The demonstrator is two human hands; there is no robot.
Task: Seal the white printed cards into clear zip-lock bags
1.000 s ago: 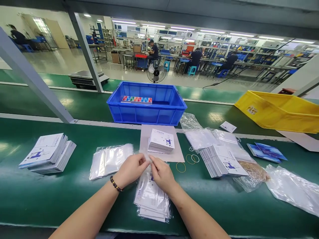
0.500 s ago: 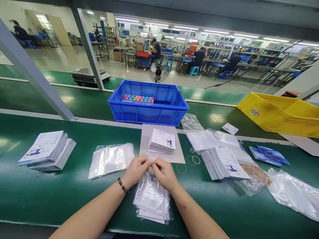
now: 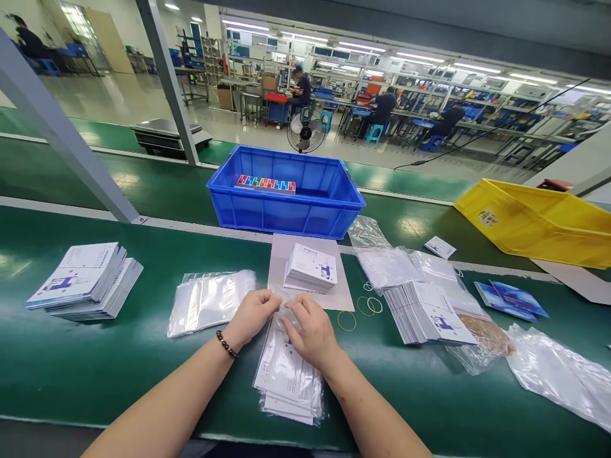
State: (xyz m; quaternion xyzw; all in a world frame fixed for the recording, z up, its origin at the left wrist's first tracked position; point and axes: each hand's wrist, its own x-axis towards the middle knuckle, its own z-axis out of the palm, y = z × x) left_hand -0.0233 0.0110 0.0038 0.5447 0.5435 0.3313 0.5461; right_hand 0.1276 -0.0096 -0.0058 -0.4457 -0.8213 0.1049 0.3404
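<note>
Bagged booklets point(image 3: 289, 375), one pile: white printed covers under creased, shiny clear plastic point(image 3: 305, 381), edges unevenly stacked; located toward six o'clock in the view, beneath and below the hands. Left hand point(image 3: 252, 318): thumb and finger pinched on clear plastic at the pile's upper end. Right hand point(image 3: 310, 332): thumb and forefinger parted, over the pile. Surface: glossy green worktop point(image 3: 191, 381); blue crate point(image 3: 286, 215) at twelve. Room: workshop, seated workers point(image 3: 382, 109), strip lights point(image 3: 361, 48). Pile's long axis: roughly twelve to six, upper end toward twelve.
</note>
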